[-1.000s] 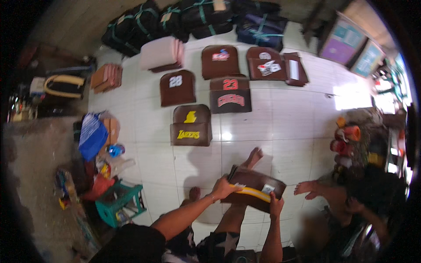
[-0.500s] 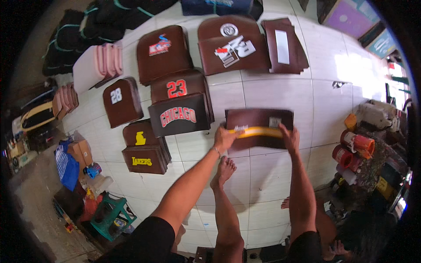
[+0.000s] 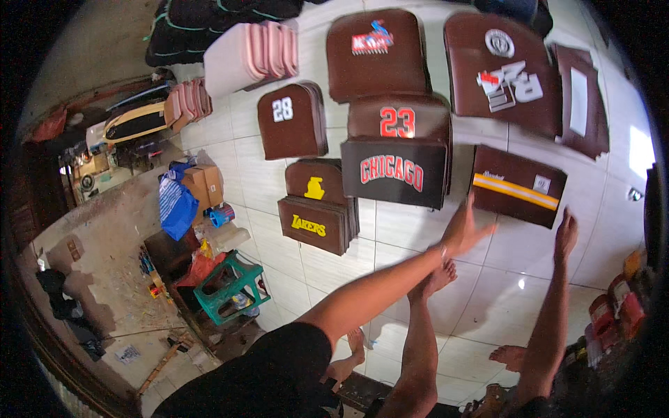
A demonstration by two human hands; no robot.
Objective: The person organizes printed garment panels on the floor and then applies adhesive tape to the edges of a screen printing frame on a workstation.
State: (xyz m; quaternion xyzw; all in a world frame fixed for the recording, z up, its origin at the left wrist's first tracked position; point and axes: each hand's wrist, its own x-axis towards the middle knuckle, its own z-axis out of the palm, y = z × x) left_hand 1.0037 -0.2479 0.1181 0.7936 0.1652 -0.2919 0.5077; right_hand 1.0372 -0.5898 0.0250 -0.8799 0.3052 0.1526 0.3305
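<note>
A brown panel with a yellow-and-white stripe and small white label [image 3: 517, 188] lies on the tiled floor. My left hand [image 3: 465, 233] is just below its left corner, fingers spread and empty. My right hand [image 3: 566, 233] is by its lower right corner, fingers stretched out, holding nothing. Left of it sit brown pieces with a black, red-lettered front [image 3: 391, 174] and brown pieces with yellow graphics [image 3: 313, 226]. Behind are brown piles with a red-and-blue emblem [image 3: 376, 70], white emblems [image 3: 498, 104] and white digits [image 3: 289, 125]. Brown sheets [image 3: 589, 97] with a white rectangle lie at right.
Pale pink stacks [image 3: 237, 59] and black tied bundles [image 3: 181, 31] line the back. A blue bag [image 3: 174, 209], cardboard box [image 3: 204, 184] and green stool [image 3: 230, 285] are at left, red containers [image 3: 620, 303] at lower right. Another person's bare foot [image 3: 507, 357] shows below my hands.
The striped panel, held in both hands earlier, has moved forward onto the floor beside the other stacks, and both hands have let go of it. The view has turned.
</note>
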